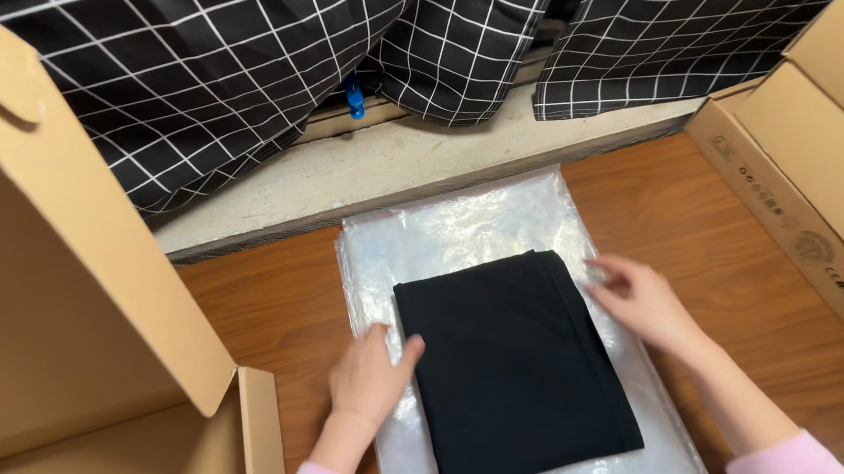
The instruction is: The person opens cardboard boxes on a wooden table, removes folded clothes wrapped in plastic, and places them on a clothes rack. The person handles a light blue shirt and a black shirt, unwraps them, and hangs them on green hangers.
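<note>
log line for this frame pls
left hand: on left edge of black cloth | right hand: at its right edge | cloth: folded, on plastic bags | boxes: both sides

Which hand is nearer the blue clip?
Left. The left hand rests at the black cloth's left edge, below the blue clip; the right hand is at the cloth's right edge, farther off.

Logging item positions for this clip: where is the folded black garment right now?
In the head view, the folded black garment lies centre frame on clear plastic bags on the wooden table, between the left hand and right hand.
</note>
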